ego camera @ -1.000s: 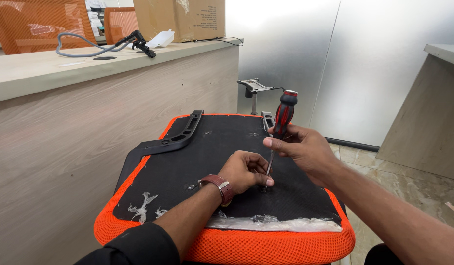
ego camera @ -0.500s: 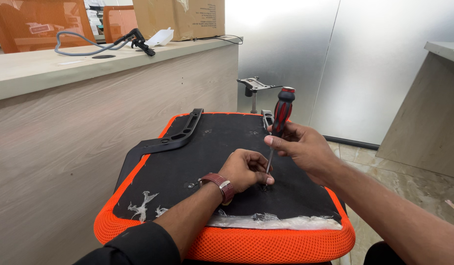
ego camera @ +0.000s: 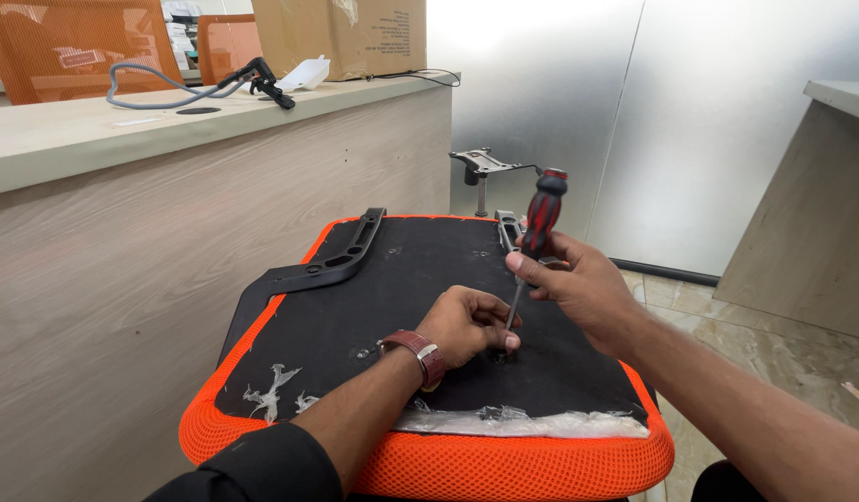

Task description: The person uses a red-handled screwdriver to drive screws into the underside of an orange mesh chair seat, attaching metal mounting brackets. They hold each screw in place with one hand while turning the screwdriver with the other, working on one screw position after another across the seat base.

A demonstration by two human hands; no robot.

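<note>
An upturned office-chair seat, a black underside panel rimmed with orange mesh upholstery (ego camera: 262, 409), fills the lower middle of the view beside a long pale wooden counter (ego camera: 123, 130), where a grey coiled hose (ego camera: 155, 82) and a brown cardboard box (ego camera: 355, 33) lie. A black plastic armrest bracket (ego camera: 336, 262) runs along the seat's far left edge, and a strip of clear wrapping (ego camera: 522, 423) bunches at its near edge. A bare metal chair mechanism plate (ego camera: 485, 165) stands behind the seat's far edge, not fitted to the panel, so the assembly looks to be at an early or middle stage with fastening under way. The right hand (ego camera: 587, 288) wraps its fingers closed around the lower handle of a red-and-black screwdriver (ego camera: 539, 223). The tool's long axis is nearly upright, handle leaning slightly away to the right, tip pointing down into the panel near the seat's centre. The left hand (ego camera: 471, 325), a brown wristwatch (ego camera: 420, 353) on its wrist, curls its fingers together, pinching at the tip; any screw there is hidden.
</note>
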